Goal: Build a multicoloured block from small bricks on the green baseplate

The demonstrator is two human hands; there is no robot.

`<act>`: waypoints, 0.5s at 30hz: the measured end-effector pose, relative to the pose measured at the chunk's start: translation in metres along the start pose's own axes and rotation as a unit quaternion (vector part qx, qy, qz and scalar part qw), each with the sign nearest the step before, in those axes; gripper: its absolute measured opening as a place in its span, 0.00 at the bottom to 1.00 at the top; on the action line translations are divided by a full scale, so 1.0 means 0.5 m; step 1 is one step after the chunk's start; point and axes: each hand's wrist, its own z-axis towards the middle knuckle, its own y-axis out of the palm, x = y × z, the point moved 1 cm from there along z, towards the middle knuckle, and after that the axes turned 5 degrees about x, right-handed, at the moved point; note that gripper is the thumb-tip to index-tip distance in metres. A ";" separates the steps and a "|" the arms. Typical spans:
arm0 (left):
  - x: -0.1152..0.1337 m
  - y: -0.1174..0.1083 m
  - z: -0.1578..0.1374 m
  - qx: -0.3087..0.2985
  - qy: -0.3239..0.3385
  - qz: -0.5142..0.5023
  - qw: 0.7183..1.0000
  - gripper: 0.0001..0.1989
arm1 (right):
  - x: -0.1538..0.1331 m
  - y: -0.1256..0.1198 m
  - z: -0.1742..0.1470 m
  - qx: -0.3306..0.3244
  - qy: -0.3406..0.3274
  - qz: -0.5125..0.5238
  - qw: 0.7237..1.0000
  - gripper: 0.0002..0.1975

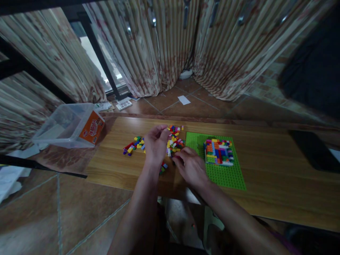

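Note:
Loose toy building bricks [175,143] in many colours lie in a pile in the middle of the wooden table. Over the pile's left part is my left hand [156,143], thumb and fingers pinched together; whatever is between them is too small to make out. My right hand [191,165] is at the near right edge of the pile, its fingers curled and closed at the tips, and their contents are hidden. To its right lies a green studded baseplate [225,177]. A multicoloured block of joined bricks [218,152] stands on the baseplate.
More loose bricks [135,143] spread leftward on the table [111,159]. A clear plastic bin [66,124] with an orange label stands left, beyond the table's end. A dark flat object [313,150] lies at the right. Curtains [148,53] hang behind.

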 end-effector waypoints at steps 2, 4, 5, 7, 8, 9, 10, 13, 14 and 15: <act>0.001 0.001 -0.001 0.000 -0.003 -0.002 1.000 0.08 | -0.011 0.003 0.009 -0.005 0.016 -0.035 0.999 0.09; 0.003 0.002 -0.003 0.003 -0.007 -0.004 1.000 0.09 | -0.022 0.008 0.017 -0.008 0.028 -0.061 0.998 0.09; 0.005 0.002 -0.003 0.005 -0.008 -0.005 1.000 0.09 | -0.028 0.010 0.020 -0.009 0.033 -0.070 0.997 0.09; 0.009 0.002 -0.005 0.007 -0.010 -0.003 1.000 0.09 | -0.037 0.015 0.028 -0.007 0.041 -0.084 0.996 0.09; 0.012 0.002 -0.005 0.006 -0.010 0.000 1.000 0.09 | -0.042 0.017 0.031 -0.006 0.044 -0.089 0.995 0.09; 0.013 0.002 -0.005 0.005 -0.010 0.002 1.000 0.10 | -0.045 0.018 0.034 -0.006 0.048 -0.093 0.995 0.09; 0.015 0.002 -0.006 0.003 -0.011 0.003 1.000 0.10 | -0.048 0.019 0.037 -0.008 0.049 -0.095 0.994 0.09; 0.016 0.000 -0.005 0.002 -0.015 0.008 1.000 0.10 | -0.053 0.018 0.042 -0.010 0.038 -0.087 0.995 0.10; 0.017 -0.001 -0.005 0.003 -0.015 0.010 1.000 0.11 | -0.053 0.015 0.042 -0.006 0.032 -0.078 0.996 0.10; 0.017 -0.002 -0.004 0.004 -0.014 0.011 1.000 0.11 | -0.052 0.011 0.043 0.001 0.027 -0.065 0.998 0.10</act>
